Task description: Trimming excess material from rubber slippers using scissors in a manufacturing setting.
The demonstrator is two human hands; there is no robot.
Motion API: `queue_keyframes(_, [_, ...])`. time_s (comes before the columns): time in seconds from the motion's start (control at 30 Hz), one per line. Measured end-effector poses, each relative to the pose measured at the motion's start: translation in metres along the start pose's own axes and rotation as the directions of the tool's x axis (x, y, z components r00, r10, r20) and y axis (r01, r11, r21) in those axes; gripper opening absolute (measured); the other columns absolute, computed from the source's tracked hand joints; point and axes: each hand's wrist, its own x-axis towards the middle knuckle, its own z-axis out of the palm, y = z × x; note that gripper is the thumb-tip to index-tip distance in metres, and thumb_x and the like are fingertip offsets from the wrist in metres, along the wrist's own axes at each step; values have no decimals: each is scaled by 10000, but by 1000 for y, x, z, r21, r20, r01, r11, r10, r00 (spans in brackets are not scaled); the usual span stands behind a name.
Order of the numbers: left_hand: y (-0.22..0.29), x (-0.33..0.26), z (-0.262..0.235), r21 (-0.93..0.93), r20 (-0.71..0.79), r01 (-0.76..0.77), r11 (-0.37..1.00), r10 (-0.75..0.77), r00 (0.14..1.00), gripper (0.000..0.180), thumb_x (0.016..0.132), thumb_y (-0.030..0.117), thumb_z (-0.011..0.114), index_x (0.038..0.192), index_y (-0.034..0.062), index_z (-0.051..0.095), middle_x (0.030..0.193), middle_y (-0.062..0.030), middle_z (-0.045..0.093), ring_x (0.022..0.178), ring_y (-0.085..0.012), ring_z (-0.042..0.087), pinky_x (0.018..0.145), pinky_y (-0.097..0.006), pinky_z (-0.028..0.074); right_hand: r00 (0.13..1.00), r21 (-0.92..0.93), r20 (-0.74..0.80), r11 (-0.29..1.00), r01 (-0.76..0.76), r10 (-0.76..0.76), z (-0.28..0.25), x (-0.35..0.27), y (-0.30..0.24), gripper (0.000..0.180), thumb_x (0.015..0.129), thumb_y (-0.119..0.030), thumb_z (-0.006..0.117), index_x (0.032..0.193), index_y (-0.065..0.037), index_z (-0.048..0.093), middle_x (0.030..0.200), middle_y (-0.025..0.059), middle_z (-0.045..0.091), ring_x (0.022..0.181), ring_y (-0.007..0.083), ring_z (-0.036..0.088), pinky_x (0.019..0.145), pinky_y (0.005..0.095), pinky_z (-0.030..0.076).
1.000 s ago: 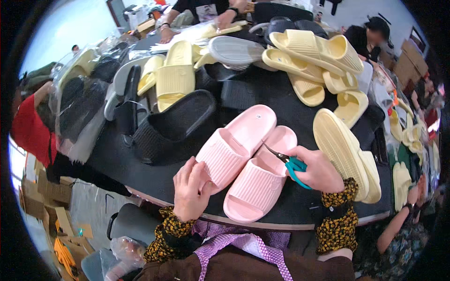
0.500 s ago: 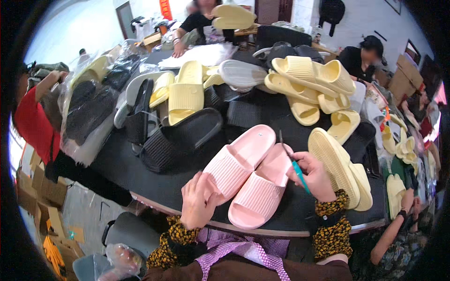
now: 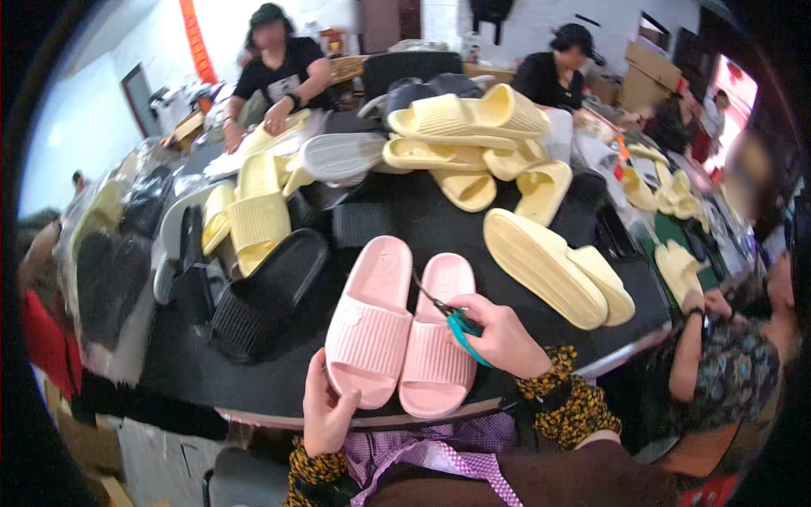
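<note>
— Table [image 3: 253,380], black, wide, filling the middle of the scene; seen what else on it?

— Heaps of slippers. Far side: pile of yellow slippers [image 3: 473,135], stacked loosely. Right of centre: pair of yellow slippers [image 3: 549,266], lying sole up, one against the other. Left: black slippers [image 3: 266,291] and more yellow ones [image 3: 253,220], with one grey slipper [image 3: 338,156] beyond them.

— And near the edge?

— Pair of pink slippers [image 3: 397,329], side by side, touching, toes pointing far, heels at the near edge of the table.

— Hands?

— Left hand [image 3: 329,410] at the near left, pressed against the heel of the left pink slipper, fingers curled around its edge, so closed on it. Right hand [image 3: 503,338] resting over the right pink slipper, fingers wrapped tight around small scissors [image 3: 452,317] with teal handles; dark blades pointing far and left, above the gap between both pink slippers. Blades apart or together: cannot tell, too small.

— Anything around?

— Other people at work: two in black shirts at the far side, one in a patterned top at the near right, low beside the table.
</note>
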Motion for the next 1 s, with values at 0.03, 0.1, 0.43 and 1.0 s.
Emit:
queue_keyframes(0.03, [-1,0,0,89,25,-78,993,76,997,677,800,-38,530,1381,-66,184,1309,-155,395,1187,-196,418,980,-302,350,999,1,-39,1000,-18,18,-1,0,-2,356,792,-112,689,1089,15,540,719,59,601,672,53,540,586,246,449])
queue_keyframes(0.1, [-2,-2,-5,72,16,-76,994,75,997,685,793,-59,499,1390,-64,163,1319,-165,381,1213,-205,390,986,-305,343,1000,-35,-5,999,23,-23,1,0,0,343,796,-118,680,1080,14,538,733,98,610,667,77,559,592,259,458])
queue_keyframes(0.43, [25,35,-65,-168,-202,-78,983,43,978,370,859,82,509,1190,-58,420,1103,-147,563,1010,-206,554,884,-315,430,970,-152,16,959,240,-241,-34,-6,-14,308,798,-194,635,1076,-91,552,730,175,610,677,361,615,567,415,481])
queue_keyframes(1.0, [56,142,-71,-143,118,110,984,-94,989,352,850,152,513,1122,-67,559,1069,-146,619,976,-222,595,869,-307,451,695,120,579,887,445,-427,-35,14,-68,374,780,-150,643,1144,-154,558,799,104,628,670,293,617,604,344,489])
